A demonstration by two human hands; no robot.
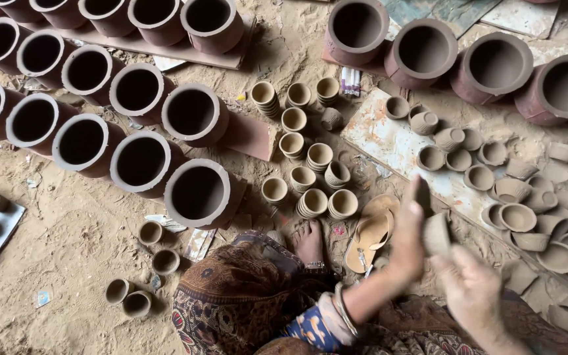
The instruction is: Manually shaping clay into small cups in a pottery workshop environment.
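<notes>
The left hand [407, 238] gripped a small clay cup [436, 233], which the right hand [471, 289] touched, apparently shaping it. Whether the right hand gripped it, I could not tell. Next, it probably needed gentle, even pressure.

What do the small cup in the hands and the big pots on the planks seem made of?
Small grey-brown cup: apparently unfired clay, matte and dusty, held between left hand and right hand. Large reddish round pots: likely clay too, dull and unglazed.

Head-worn view, steeply down, close.
</notes>
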